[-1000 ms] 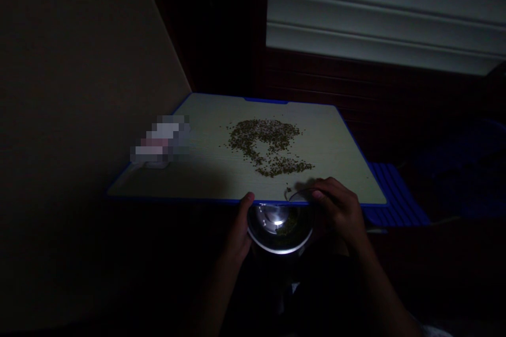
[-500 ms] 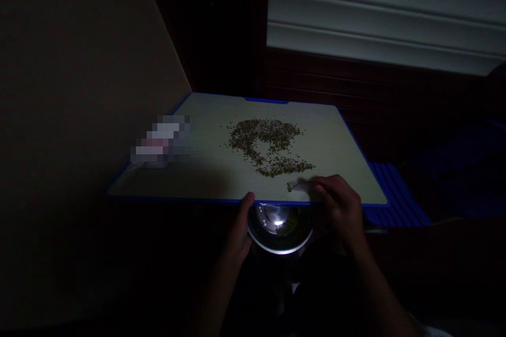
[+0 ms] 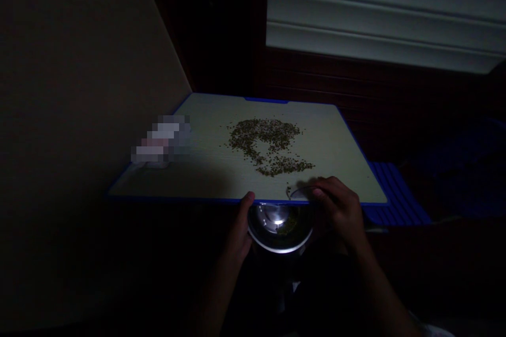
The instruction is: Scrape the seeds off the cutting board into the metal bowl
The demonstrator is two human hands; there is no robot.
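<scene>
The right hand [image 3: 342, 206] has its fingers clamped on a thin tool [image 3: 303, 190], near the front edge of the board [image 3: 340, 155]. Many small seeds [image 3: 242, 139] lie on this board. Below the edge is a metal bowl [image 3: 281, 250]. The left hand [image 3: 239, 229] is at the bowl's side; whether its fingers grip, I cannot tell.

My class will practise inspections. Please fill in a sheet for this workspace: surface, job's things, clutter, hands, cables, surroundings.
Surface: pale board with blue rim.
Job's things: small dark grains scattered mid-board; metal bowl below the near edge, some grains inside; thin curved tool.
Clutter: pixelated item at the board's left edge, unidentifiable.
Hands: left hand at the bowl's left side, grip unclear; right hand holds the tool near the front edge.
Cables: nothing seen.
Surroundings: dim; white slatted panel behind, blue ridged object right.
</scene>
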